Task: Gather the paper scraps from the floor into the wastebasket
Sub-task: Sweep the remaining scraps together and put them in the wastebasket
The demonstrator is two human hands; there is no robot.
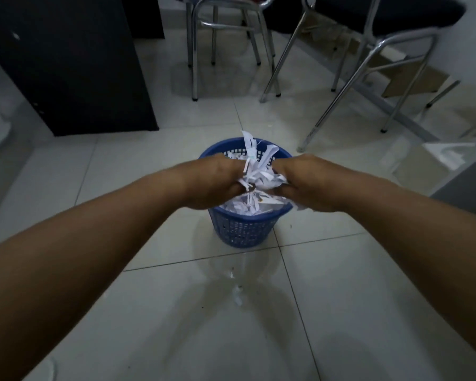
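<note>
Both hands hold a wad of paper scraps over the blue wastebasket.

A dark cabinet (66, 64) stands at the far left on the tiled floor (355, 298). The left hand (212, 182) has its fingers curled in on the left side of the bunch of paper scraps (259, 174), with its back toward the camera. The bunch hangs just above the open top of the wastebasket (242, 232), strips poking upward, and more white paper (239, 207) already lies inside. A few small bits (237, 296) remain on the floor in front of the basket. The right hand (308, 185) grips the bunch from the right side, fingers curled the same way. Metal-legged chairs (368, 64) stand behind, to the right.
</note>
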